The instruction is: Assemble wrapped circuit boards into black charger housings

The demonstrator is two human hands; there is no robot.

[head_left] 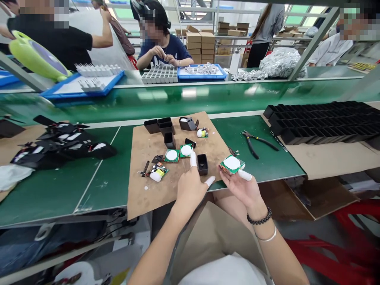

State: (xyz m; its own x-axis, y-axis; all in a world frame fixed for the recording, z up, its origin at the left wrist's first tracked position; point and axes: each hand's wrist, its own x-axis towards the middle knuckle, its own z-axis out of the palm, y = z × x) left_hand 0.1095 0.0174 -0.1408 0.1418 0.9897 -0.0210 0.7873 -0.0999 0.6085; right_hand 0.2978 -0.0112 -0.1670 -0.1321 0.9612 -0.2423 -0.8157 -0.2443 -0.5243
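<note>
My right hand (242,188) holds a green circuit board (232,163) with a round white pad on top, just above the bench edge. White covers sit on its thumb and on my left hand's fingertips. My left hand (191,184) reaches over the brown cardboard with index finger and thumb spread apart. Its index fingertip is at a similar green board (186,151); whether it touches cannot be made out. A third padded board (172,155) lies beside that one. An upright black plastic case (202,164) stands just right of my left hand.
The cardboard sheet (139,198) also bears several black cases (166,126) and loose component boards (159,172). Pliers (252,144) lie to the right, near rows of black cases (320,122). Black assemblies (65,144) are heaped left. A co-worker (164,47) sits across the bench.
</note>
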